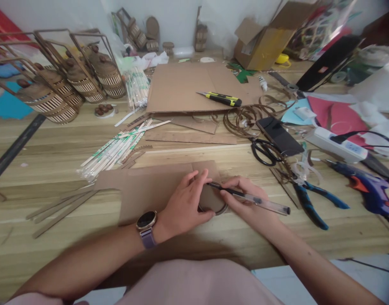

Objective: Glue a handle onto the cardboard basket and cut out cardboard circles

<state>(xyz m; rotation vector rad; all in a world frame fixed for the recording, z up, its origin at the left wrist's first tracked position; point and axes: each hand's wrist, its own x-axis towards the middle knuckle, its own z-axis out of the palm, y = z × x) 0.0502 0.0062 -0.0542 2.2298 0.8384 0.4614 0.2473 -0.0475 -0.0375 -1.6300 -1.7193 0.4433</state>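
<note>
1. Taking the dark round rim between the two hands as my clock centre, I see lidded woven baskets (75,78) with tall handles at ten o'clock.
2. Thin cardboard strips (67,207) fan out at nine o'clock; a bundle of wrapped sticks (110,148) lies near ten.
3. A cut cardboard sheet (143,190) reaches from nine o'clock under the left hand.
4. The left hand (188,207), a watch (146,220) on its wrist, sits just at nine o'clock. Its thumb and fingers stand wide apart, thumb at the rim's near side; I can't tell whether it grips or only rests.
5. The dark round rim (219,213) lies flat over the cardboard, partly hidden by that hand.
6. At twelve o'clock, a yellow-and-black cutter (220,98) lies on a larger cardboard piece (181,84).
7. The right hand (253,216), at three o'clock, pinches a pen (261,201) narrowly; the pen's dark end points to the rim's far edge, beside the left fingers.
8. Coiled strips (242,120) lie at one o'clock, black-handled scissors (266,154) and a phone (280,135) at two.
9. Blue-handled pliers (309,207) and a glue gun (368,186) lie near three.
</note>
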